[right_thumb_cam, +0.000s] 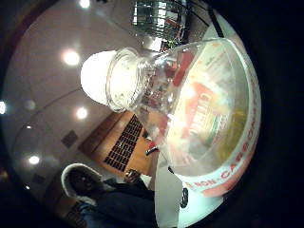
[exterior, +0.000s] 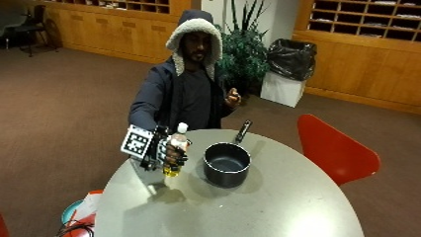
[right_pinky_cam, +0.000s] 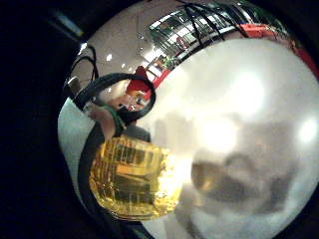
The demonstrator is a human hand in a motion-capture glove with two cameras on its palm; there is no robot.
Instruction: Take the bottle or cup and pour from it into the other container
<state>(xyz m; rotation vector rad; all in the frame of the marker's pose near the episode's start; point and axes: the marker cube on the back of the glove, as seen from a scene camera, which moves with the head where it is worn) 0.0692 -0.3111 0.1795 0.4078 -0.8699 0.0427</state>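
Note:
A clear plastic bottle (exterior: 175, 150) with a white cap and yellow liquid at its base is held upright in my gloved right hand (exterior: 168, 153), lifted above the round grey table (exterior: 276, 207). My fingers wrap around its body. To the right of the bottle a dark saucepan (exterior: 227, 164) with a long handle stands on the table, a short gap from my hand. In the thumb side palm view the bottle (right_thumb_cam: 190, 109) fills the frame, its white cap (right_thumb_cam: 95, 76) on and its red label showing. The little finger side palm view looks down on the table (right_pinky_cam: 239, 124).
A red chair (exterior: 335, 150) stands at the table's far right side. Near the floor at the left lies a teal and orange object (exterior: 79, 212). The person's bare hand (exterior: 231, 97) is raised near the chest, away from the table.

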